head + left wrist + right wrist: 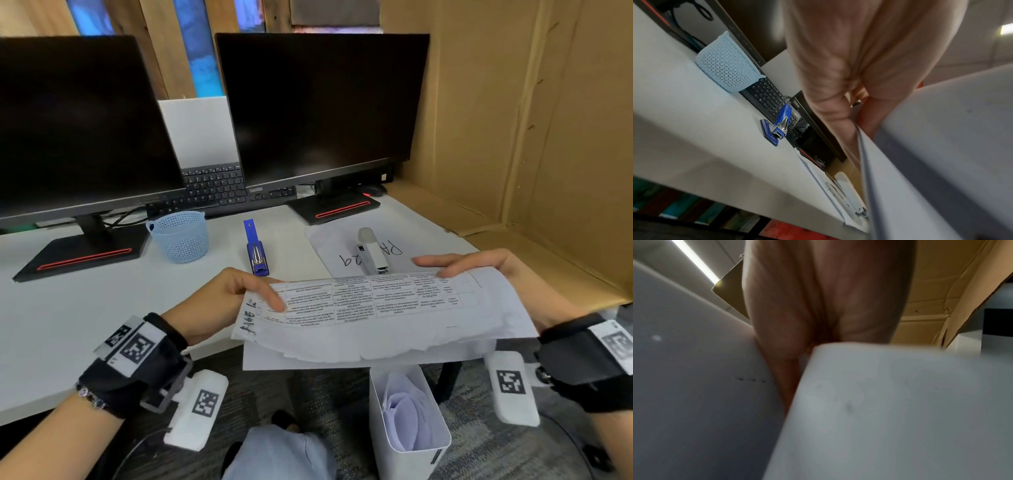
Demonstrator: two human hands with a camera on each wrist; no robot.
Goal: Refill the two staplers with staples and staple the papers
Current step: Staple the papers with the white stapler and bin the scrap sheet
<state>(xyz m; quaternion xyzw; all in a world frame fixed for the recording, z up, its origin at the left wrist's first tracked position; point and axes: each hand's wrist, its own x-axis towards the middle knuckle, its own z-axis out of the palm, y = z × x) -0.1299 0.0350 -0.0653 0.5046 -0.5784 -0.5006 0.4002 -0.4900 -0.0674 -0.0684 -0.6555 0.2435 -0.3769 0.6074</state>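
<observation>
- Papers (383, 308), a printed sheaf with a table of text on the top sheet, are held in the air over the near edge of the bench (85, 318), between the two hands.
- The left edge of the sheaf is pinched by the left hand (226, 294), thumb on top and fingers beneath; that grip is closed on the paper.
- The far right part of the sheaf is held by the right hand (479, 274), thumb laid along the top and fingers under the sheets; from the right wrist view only the palm and blurred paper can be made out.
- A blue stapler (255, 248) lies opened out on the bench just beyond the left hand, apart from it.
- A white stapler (373, 251) rests on a loose sheet (325, 243) with handwriting, just beyond the held sheaf, between the hands.
- A pale blue mesh basket (180, 236) stands to the left of the blue stapler, in front of a keyboard (215, 188) and two dark monitors (318, 102).
</observation>
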